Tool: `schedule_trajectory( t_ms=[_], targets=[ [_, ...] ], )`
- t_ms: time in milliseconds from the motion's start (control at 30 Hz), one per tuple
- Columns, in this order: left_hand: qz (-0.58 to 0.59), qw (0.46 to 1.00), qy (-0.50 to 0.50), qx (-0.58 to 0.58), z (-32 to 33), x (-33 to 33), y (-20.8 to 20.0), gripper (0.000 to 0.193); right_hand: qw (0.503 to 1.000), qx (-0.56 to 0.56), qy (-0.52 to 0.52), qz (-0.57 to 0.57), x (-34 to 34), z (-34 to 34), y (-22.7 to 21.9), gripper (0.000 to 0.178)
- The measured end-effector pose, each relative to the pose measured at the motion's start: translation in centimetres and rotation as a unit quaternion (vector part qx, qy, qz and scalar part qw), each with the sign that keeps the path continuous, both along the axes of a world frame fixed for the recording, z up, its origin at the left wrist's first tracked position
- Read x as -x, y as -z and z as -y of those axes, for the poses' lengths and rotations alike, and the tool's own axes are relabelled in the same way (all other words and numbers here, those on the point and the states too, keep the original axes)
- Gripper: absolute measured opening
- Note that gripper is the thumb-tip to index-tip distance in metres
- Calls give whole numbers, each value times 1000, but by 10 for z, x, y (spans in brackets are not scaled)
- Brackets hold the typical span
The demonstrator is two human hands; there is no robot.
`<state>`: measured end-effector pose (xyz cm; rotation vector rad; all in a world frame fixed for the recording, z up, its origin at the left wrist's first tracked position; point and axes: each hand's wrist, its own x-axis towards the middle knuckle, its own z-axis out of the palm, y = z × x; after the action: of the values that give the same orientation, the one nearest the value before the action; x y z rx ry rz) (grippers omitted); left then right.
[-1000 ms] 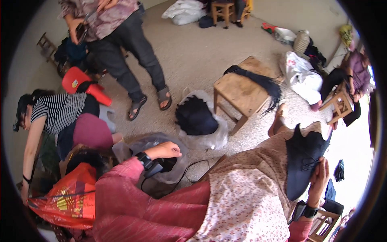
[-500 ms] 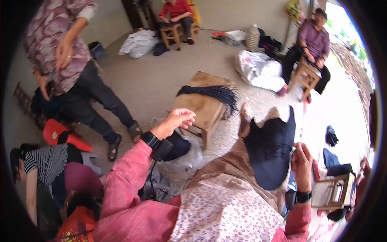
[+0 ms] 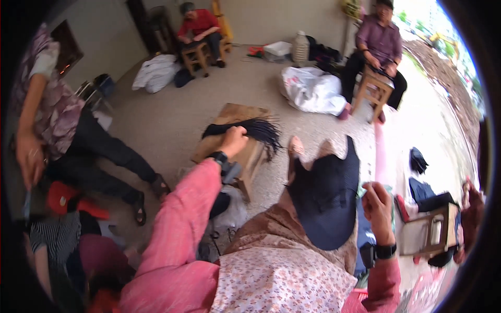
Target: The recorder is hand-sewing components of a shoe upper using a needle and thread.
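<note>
My left hand (image 3: 233, 142) reaches out to a bundle of thin black cords (image 3: 263, 130) lying across a low wooden stool (image 3: 229, 113). Its fingers are closed at the near side of the bundle, on the cords as far as I can see. A dark piece of cloth (image 3: 327, 203) with pointed corners is spread over my lap. Just right of this cloth my right hand (image 3: 378, 211) is raised, its fingers curled in a pinch. Whatever is between those fingertips is too small to make out. Both wrists wear black bands.
A standing person (image 3: 99, 151) is close on my left, beside a red plastic seat (image 3: 62, 198) and a bending person. Two seated people work at wooden stools farther off. White sacks (image 3: 313, 91) lie on the floor. Another wooden stool (image 3: 436, 229) stands at right.
My left hand has moved forward from mid-air to the cords on the stool. My right hand has come slightly away from the cloth edge. The view has shifted, and the standing person appears farther left.
</note>
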<state>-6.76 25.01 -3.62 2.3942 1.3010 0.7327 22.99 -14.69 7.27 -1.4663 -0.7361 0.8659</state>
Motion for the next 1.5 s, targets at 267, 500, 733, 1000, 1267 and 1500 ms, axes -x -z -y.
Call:
schedule_trajectory(
  t_ms=[267, 500, 733, 1000, 1267, 1500],
  targets=[
    [94, 995, 11, -20, 0, 32, 55, 12, 974, -83, 15, 211, -7, -53, -11, 17],
    [51, 992, -105, -52, -3, 16, 51, 27, 990, -62, -11, 127, -10, -95, 18, 35],
    [297, 917, 50, 260, 110, 78, 28, 41, 989, -75, -58, 110, -12, -87, 50, 22],
    [-10, 937, -222, 271, 300, 279, 114, 45, 988, -104, -79, 82, 11, -61, 62, 17],
    [-194, 797, -329, 467, 367, 403, 174, 42, 924, -183, 13, 337, 32, -18, 49, 7],
    [191, 573, -202, 771, 402, 405, 139, 31, 871, -186, -68, 450, 84, 6, 22, 13]
  ],
)
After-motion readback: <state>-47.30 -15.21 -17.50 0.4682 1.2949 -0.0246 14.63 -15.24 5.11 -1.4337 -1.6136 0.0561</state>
